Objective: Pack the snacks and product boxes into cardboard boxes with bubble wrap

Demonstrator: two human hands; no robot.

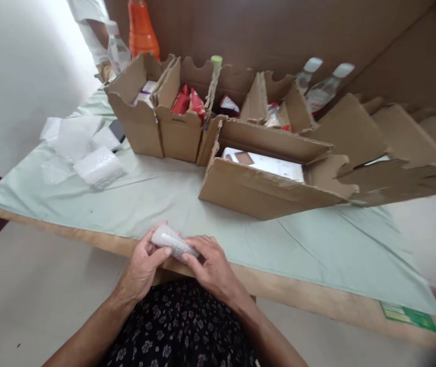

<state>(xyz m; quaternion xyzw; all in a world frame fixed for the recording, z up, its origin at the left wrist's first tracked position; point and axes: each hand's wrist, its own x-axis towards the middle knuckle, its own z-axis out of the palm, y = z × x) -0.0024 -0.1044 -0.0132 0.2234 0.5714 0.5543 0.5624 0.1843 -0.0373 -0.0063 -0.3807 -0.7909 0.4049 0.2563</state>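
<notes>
While both grips are closed about one thing, the left grip (pixel 142 266) and the right grip (pixel 213 264) share a small bubble-wrapped bundle (pixel 175 243), which lies between them at the near edge of the tabletop (pixel 156 191), in front of my body. Whether its underside touches the cloth (pixel 240 239) I cannot tell. Its long axis slants, the left end farther from me than the right. On the left, my thumb lies along the near side and my fingers pass round the far end; on the right, thumb and fingers pinch the opposite end.

Handling properties, as I judge them: the bundle is light, soft at the surface and apt to give under pressure; the film is probably a little slippery where it shines. The contents are hidden, so I treat the core as possibly fragile. The sound hold is broad and gentle, one grip at each end, with the thumbs pressing the wrap flat rather than squeezing the middle. Loose bubble-wrap pieces (pixel 98 165) lie to the left, well apart; an open cardboard box (pixel 256 193) stands beyond, to the right.
</notes>
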